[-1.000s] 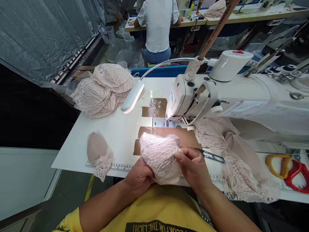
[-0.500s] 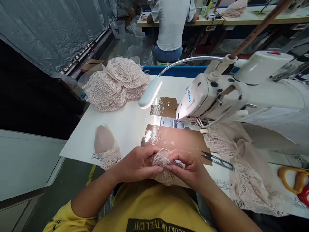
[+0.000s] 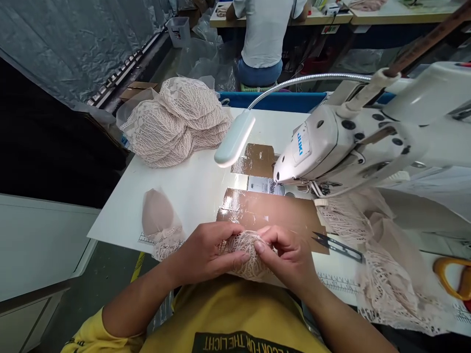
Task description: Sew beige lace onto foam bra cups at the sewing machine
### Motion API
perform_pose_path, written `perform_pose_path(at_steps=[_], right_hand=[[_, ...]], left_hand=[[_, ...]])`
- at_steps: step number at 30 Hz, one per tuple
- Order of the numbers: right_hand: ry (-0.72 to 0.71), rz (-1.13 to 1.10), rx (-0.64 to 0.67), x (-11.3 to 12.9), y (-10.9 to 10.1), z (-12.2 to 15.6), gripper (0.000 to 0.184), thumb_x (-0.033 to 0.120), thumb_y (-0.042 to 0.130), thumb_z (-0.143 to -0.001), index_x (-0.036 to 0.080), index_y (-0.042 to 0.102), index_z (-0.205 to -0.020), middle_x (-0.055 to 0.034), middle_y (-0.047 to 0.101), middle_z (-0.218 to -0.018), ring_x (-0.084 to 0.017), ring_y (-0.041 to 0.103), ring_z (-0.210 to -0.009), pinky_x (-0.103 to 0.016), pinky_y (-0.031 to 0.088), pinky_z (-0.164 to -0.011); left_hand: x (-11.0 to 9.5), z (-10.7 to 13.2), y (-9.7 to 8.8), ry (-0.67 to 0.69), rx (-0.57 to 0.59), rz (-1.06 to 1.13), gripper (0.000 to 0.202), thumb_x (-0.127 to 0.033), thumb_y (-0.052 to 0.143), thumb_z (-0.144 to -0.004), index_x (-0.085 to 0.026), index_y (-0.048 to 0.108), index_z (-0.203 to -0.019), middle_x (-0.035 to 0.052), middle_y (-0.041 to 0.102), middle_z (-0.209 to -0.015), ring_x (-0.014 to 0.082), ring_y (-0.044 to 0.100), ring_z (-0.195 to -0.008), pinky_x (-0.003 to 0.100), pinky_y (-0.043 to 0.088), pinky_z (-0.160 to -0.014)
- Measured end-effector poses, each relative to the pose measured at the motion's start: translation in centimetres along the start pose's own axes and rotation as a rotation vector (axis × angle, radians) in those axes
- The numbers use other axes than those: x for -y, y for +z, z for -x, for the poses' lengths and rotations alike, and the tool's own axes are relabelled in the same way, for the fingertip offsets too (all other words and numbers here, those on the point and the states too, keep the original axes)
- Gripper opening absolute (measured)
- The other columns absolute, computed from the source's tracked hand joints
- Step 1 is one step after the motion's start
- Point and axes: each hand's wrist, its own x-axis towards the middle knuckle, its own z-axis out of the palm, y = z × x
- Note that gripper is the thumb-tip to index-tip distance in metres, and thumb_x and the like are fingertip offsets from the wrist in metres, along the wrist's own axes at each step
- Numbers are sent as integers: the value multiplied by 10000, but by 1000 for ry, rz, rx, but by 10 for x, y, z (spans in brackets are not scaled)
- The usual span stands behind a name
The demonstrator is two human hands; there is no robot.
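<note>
Both hands meet at the near edge of the white sewing table (image 3: 191, 186). My left hand (image 3: 206, 252) and my right hand (image 3: 289, 257) pinch the same small pale pink lace piece (image 3: 247, 254), thumbs and fingertips pressed on its top edge, most of it bunched between the palms. Just beyond them lies brown taped cardboard (image 3: 274, 213) under the head of the white sewing machine (image 3: 331, 147). Black thread snips (image 3: 336, 245) lie right of my right hand. A lone padded cup with lace (image 3: 159, 223) rests to the left.
A heap of lace cups (image 3: 176, 122) sits at the table's far left. A gooseneck lamp (image 3: 235, 138) hangs over the middle. Loose lace fabric (image 3: 382, 264) spreads at the right, with orange-handled scissors (image 3: 454, 277) beyond. A person in a white shirt (image 3: 263, 34) sits at another table behind.
The lace piece, held up spread a second ago, is now folded small and low between both hands at the table edge. The view has tilted down and shifted slightly.
</note>
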Motion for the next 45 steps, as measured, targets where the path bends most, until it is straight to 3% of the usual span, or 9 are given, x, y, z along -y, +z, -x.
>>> perform_pose_path(at_steps=[12, 16, 18, 21, 24, 29, 34, 38, 45], right_hand=[[47, 105, 72, -3, -5, 0, 180, 236, 584, -852, 195, 577, -677, -4, 659, -665, -124, 592, -574, -230, 438, -523], [26, 151, 59, -3, -17, -5, 103, 283, 578, -875, 211, 647, -901, -22, 692, -838, -145, 633, -727, -251, 483, -659], [-3, 155, 87, -2, -19, -6, 180, 294, 625, -846, 220, 632, -1010, -28, 693, -920, -155, 637, -789, -260, 492, -710], [-26, 203, 174, 0, -17, -7, 64, 254, 598, -860, 212, 640, -883, -9, 678, -798, -134, 607, -700, -245, 464, -646], [-8, 227, 187, 3, -13, -5, 159, 240, 534, -888, 201, 613, -756, 4, 630, -673, -117, 550, -595, -240, 415, -562], [13, 213, 193, 6, -14, -2, 209, 259, 510, -898, 194, 598, -720, 11, 596, -632, -108, 512, -557, -233, 387, -531], [22, 215, 196, 7, -24, -2, 261, 292, 451, -932, 198, 641, -781, -10, 641, -691, -133, 568, -622, -247, 423, -583], [0, 203, 164, 8, -27, -3, 130, 313, 572, -874, 212, 643, -917, -22, 684, -838, -157, 615, -749, -258, 464, -679], [55, 172, 232, 14, -25, -2, 184, 266, 551, -861, 190, 595, -699, 27, 558, -590, -98, 473, -540, -216, 374, -515]], left_hand=[[2, -8, 8, 3, 12, 78, 178, -243, 481, -919, -133, 611, -865, 20, 577, -723, 107, 496, -642, 223, 374, -605], [4, -7, 12, -26, -54, 102, 193, -239, 466, -921, -135, 577, -801, 5, 531, -690, 98, 455, -617, 219, 353, -582], [5, -6, 14, -32, -47, 102, 209, -244, 462, -923, -137, 558, -772, -2, 506, -672, 96, 434, -607, 222, 343, -577], [7, -7, 19, -34, -25, 119, 254, -272, 452, -930, -142, 528, -725, -7, 472, -651, 97, 405, -597, 230, 327, -568], [7, -8, 19, -40, 24, 145, 306, -299, 426, -941, -148, 497, -683, -16, 433, -629, 95, 377, -580, 235, 311, -557], [4, -8, 16, -27, 42, 101, 176, -308, 578, -851, -141, 582, -903, 13, 536, -765, 121, 461, -679, 241, 357, -622], [5, -8, 19, -70, 9, 170, 142, -242, 539, -857, -140, 551, -759, -27, 452, -638, 86, 379, -574, 216, 310, -544], [3, -9, 23, -109, 6, 183, 163, -250, 549, -852, -139, 534, -734, -35, 424, -619, 79, 355, -563, 208, 291, -526], [3, -14, 23, -189, 124, 384, 223, -335, 648, -803, -137, 545, -805, -21, 453, -695, 87, 385, -611, 202, 318, -535]])
